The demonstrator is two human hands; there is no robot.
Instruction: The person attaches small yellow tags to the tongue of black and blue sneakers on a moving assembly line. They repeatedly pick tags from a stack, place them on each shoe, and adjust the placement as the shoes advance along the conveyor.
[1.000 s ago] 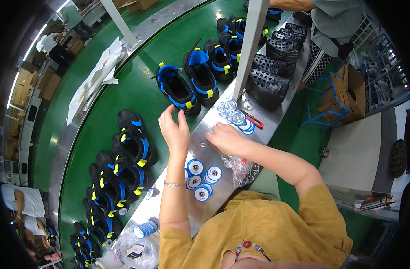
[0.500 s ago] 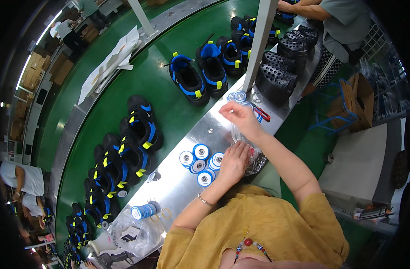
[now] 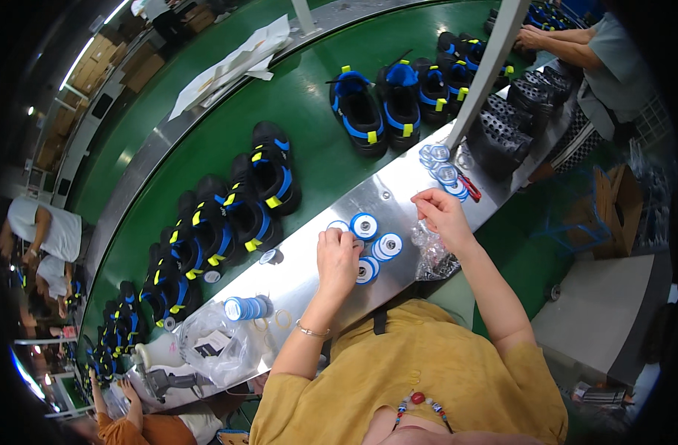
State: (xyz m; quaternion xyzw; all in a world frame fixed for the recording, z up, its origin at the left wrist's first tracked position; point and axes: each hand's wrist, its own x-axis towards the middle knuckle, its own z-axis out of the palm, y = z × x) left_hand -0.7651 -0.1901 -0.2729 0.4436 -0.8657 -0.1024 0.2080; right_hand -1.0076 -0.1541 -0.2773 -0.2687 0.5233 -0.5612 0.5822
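Observation:
My left hand (image 3: 337, 261) is over a cluster of round blue-and-white discs (image 3: 364, 226) on the metal bench. Its fingers are curled down, with the thumb and fingertips closed on a disc at the cluster's left side. My right hand (image 3: 444, 221) is raised at the bench's near edge, thumb and fingertips pinched together. Whatever is between them is too small to make out. Just below it lies a crumpled clear plastic bag (image 3: 434, 259) with dark contents. Past that hand, more round discs in clear wrap (image 3: 444, 172) sit beside a red cutter (image 3: 469, 188).
Black-and-blue shoes (image 3: 357, 111) with yellow tabs line the green conveyor (image 3: 309, 159). A pale post (image 3: 495, 70) rises from the bench. Black perforated shoes (image 3: 502, 130) stand at far right, near a co-worker (image 3: 613, 67). A disc roll (image 3: 246, 308) and a clear bag (image 3: 224, 348) lie at left.
My left hand has moved left from the plastic bag onto the discs. My right hand stays pinched near the bag, slightly lower. The whole view has shifted, so the bench appears further right.

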